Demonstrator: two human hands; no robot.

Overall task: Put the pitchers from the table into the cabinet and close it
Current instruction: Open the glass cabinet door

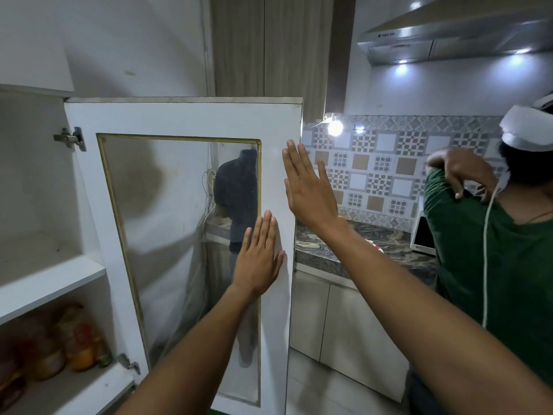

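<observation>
Neither hand has a grip on anything: both are spread flat, fingers apart from nothing and closed on nothing. The left hand (258, 259) lies palm-down against the white frame of the cabinet door (275, 121), at the edge of its glass pane (179, 235). The right hand (308, 187) sits higher, near the door's free edge; whether its palm touches the frame or only hovers just beside it, I cannot tell.

The door stands wide open on its hinges (70, 139), so the closing step looks barely begun. The pitchers (71, 336) appear to be the blurred orange and red shapes on the lower shelf, under the white shelf board (45, 283); they are too soft to count.

The risks, as I judge them: a push landing on the pane instead of the frame could stress the glass. A hard shove could slam the door and rattle the pitchers. Fingers curled around the free edge could be pinched as it meets the cabinet. A second person in a green shirt (478, 250) stands close on the right, at the desk (374, 241), but outside the door's swing.
</observation>
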